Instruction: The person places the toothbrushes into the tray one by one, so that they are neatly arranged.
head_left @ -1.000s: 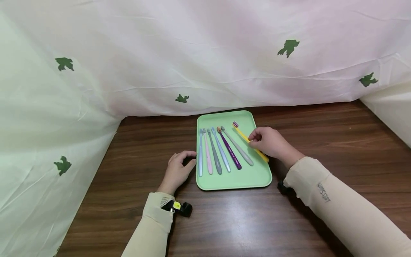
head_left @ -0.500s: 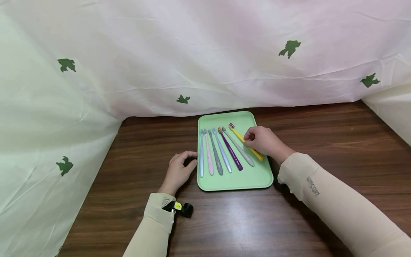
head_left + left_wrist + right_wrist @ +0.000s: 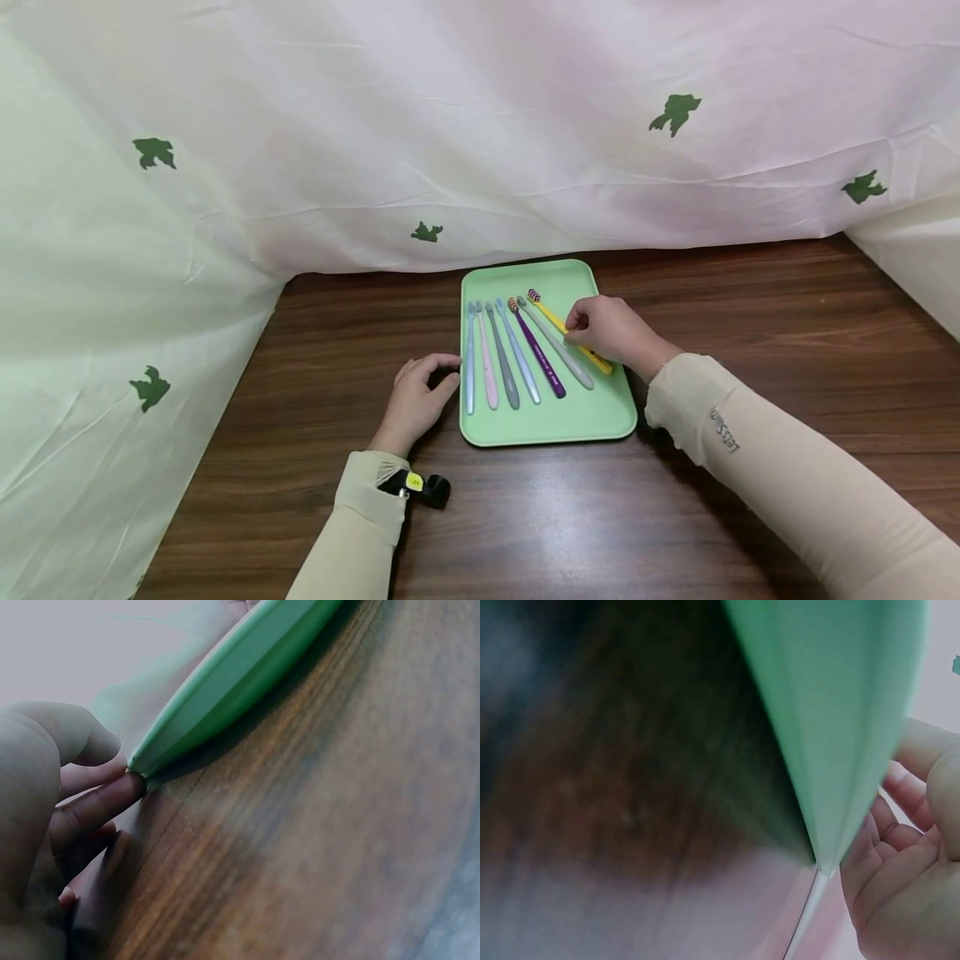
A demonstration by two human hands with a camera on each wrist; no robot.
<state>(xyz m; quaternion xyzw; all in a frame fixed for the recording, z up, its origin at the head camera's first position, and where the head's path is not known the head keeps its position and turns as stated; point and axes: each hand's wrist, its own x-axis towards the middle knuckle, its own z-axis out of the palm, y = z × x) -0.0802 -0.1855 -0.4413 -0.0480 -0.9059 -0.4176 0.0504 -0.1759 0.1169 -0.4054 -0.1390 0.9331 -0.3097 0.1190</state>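
A pale green tray [image 3: 547, 427] carries several toothbrushes, fanned with their heads toward the back. My right hand [image 3: 621, 332] pinches the handle of the rightmost one, a yellow toothbrush [image 3: 553, 317] with purple-striped bristles. Left of it lie a light grey toothbrush [image 3: 561, 348] and a purple toothbrush [image 3: 537, 348]. Blue, dark grey and pink toothbrushes [image 3: 487, 358] fill the left side. My left hand [image 3: 414, 402] rests at the tray's left edge, fingertips touching the rim in the left wrist view. The tray wall [image 3: 840, 712] hides the toothbrushes from the right wrist view.
The tray stands on a dark brown wooden table [image 3: 345, 333]. A whitish cloth [image 3: 480, 125] with green bird-shaped patches hangs behind and along the sides. A black wrist strap [image 3: 433, 490] is on the left wrist.
My right hand has moved left with the yellow toothbrush, bringing its head closer to the light grey one. The left hand, tray and other toothbrushes stay in place.
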